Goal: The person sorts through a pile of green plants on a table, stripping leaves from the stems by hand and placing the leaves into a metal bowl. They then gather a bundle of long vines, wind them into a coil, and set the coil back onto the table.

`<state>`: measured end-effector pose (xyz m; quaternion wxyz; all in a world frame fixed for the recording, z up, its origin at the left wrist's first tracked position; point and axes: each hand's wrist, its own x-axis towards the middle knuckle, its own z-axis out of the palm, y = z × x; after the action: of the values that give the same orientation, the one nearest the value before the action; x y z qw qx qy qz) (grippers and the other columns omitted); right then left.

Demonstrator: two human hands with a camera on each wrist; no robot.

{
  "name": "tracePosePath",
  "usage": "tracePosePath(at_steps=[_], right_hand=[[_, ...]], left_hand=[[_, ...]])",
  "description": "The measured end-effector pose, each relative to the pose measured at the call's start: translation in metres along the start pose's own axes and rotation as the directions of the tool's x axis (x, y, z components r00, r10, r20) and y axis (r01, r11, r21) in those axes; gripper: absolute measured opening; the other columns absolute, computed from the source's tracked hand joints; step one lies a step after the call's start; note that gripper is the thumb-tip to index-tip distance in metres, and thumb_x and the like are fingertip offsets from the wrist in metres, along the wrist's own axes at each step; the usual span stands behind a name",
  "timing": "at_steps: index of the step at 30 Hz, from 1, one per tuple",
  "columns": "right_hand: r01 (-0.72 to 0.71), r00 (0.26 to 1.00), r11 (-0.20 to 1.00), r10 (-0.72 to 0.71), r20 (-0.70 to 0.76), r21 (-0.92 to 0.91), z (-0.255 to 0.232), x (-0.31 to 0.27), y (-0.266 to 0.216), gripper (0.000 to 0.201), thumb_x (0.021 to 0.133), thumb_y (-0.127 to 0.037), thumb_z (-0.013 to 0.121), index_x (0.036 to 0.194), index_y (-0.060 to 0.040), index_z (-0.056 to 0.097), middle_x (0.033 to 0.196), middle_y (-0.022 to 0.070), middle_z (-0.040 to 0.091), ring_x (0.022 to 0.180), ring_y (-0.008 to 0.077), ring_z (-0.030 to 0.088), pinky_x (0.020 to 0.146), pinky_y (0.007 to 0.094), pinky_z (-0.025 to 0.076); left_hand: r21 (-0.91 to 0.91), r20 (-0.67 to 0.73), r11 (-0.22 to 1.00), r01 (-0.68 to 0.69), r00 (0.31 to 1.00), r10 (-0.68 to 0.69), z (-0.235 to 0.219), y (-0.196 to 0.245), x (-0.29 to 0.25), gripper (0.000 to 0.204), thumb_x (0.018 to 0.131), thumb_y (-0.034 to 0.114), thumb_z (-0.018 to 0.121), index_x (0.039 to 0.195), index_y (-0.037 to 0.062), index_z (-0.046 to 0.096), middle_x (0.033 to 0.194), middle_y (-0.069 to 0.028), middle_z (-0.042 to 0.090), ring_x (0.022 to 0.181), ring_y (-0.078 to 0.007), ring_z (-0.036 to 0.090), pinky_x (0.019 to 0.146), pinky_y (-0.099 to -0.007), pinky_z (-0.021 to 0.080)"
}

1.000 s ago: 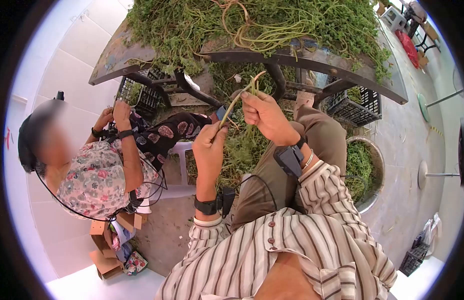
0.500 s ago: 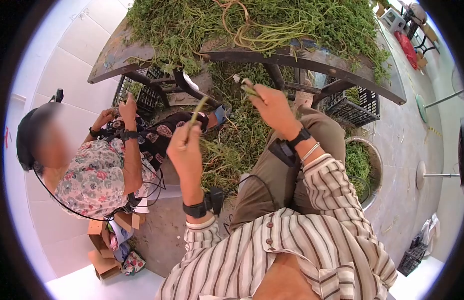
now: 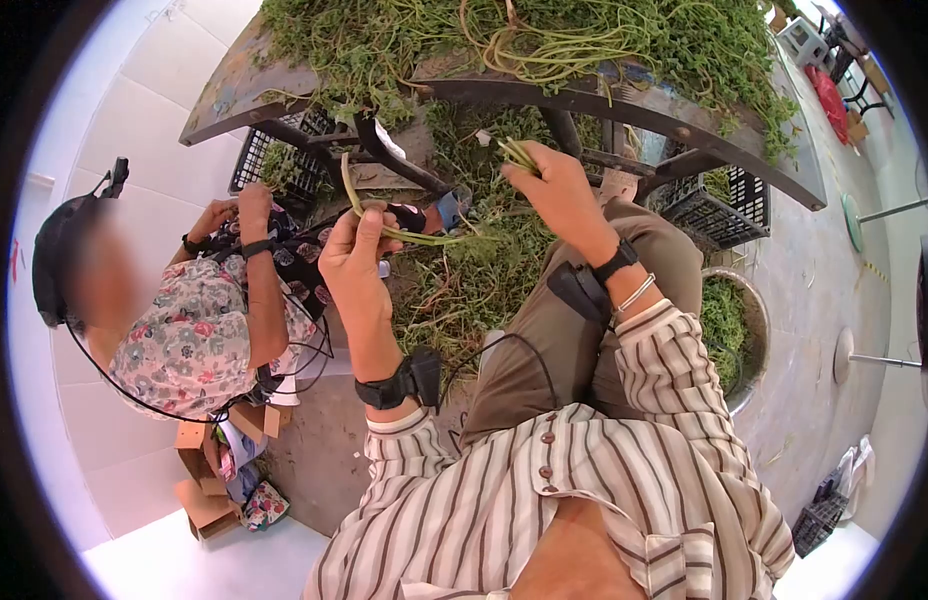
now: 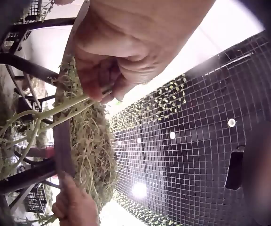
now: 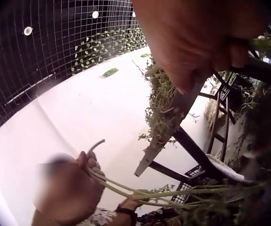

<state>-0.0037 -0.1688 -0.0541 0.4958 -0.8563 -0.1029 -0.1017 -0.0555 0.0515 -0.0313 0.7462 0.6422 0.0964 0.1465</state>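
Note:
In the head view my left hand (image 3: 359,262) pinches a long green stem (image 3: 350,185) between thumb and fingers. One end curves upward and the thinner strands trail to the right. The left wrist view shows this branching stem (image 4: 62,109) running leftward from the fingertips. To the right, my right hand (image 3: 562,195) holds short green stem pieces (image 3: 517,153) that poke out past its fingers. A wide gap separates the two hands. Both hang in front of the table edge (image 3: 584,100), above a heap of leafy greens (image 3: 474,270) on the floor.
Leafy greens (image 3: 684,60) cover the table. Black crates (image 3: 724,210) stand beneath it, and a round metal basin (image 3: 749,350) of greens is by my right leg. Another person (image 3: 199,330) sits at the left, near open cardboard boxes (image 3: 209,500).
My hands were close together on one stem, then moved apart, the left hand going left. Now the left holds a long stem trailing sideways, while the right keeps short pieces.

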Motion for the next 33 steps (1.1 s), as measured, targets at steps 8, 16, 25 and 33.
tracePosePath(at_steps=[8,16,25,33], right_hand=[[-0.078,0.937,0.895,-0.085,0.34,0.439,0.024,-0.013,-0.039,0.023,0.075,-0.019,0.065,0.086,0.0011,0.059,0.062,0.0051,0.052,0.056,0.0105,0.042,0.052,0.0276,0.038],[-0.102,0.912,0.908,-0.077,0.404,0.405,0.027,-0.015,-0.036,0.022,0.075,-0.017,0.061,0.083,0.0032,0.058,0.062,0.0074,0.052,0.057,0.0113,0.043,0.053,0.0289,0.038],[-0.152,0.855,0.914,-0.069,0.514,0.376,0.022,-0.015,-0.034,0.019,0.077,-0.011,0.061,0.09,0.0022,0.056,0.068,0.0012,0.053,0.064,0.0066,0.044,0.058,0.0248,0.039],[-0.025,0.955,0.953,-0.067,0.29,0.301,0.014,-0.008,-0.029,0.018,0.078,-0.015,0.058,0.082,0.0015,0.053,0.062,0.0125,0.051,0.056,0.0203,0.047,0.054,0.0335,0.038]], left_hand=[[0.028,0.159,0.999,0.017,0.987,-0.021,0.023,0.001,-0.009,0.02,0.083,0.014,0.062,0.094,-0.0027,0.061,0.079,-0.0056,0.062,0.068,-0.01,0.058,0.059,-0.0213,0.048],[0.042,0.214,0.999,0.019,0.976,-0.028,0.025,0.002,-0.015,0.019,0.081,0.007,0.062,0.095,-0.0057,0.061,0.08,-0.0059,0.061,0.071,-0.0101,0.058,0.064,-0.0247,0.052],[0.026,0.202,1.0,0.009,0.979,-0.014,0.023,0.0,-0.013,0.019,0.081,0.007,0.063,0.096,-0.005,0.061,0.083,-0.0054,0.06,0.071,-0.0098,0.058,0.062,-0.0237,0.052],[0.197,0.198,0.98,0.008,0.979,-0.047,0.018,0.003,-0.018,0.017,0.08,0.008,0.063,0.094,-0.0029,0.063,0.076,-0.0033,0.06,0.063,-0.0074,0.054,0.056,-0.0202,0.046]])
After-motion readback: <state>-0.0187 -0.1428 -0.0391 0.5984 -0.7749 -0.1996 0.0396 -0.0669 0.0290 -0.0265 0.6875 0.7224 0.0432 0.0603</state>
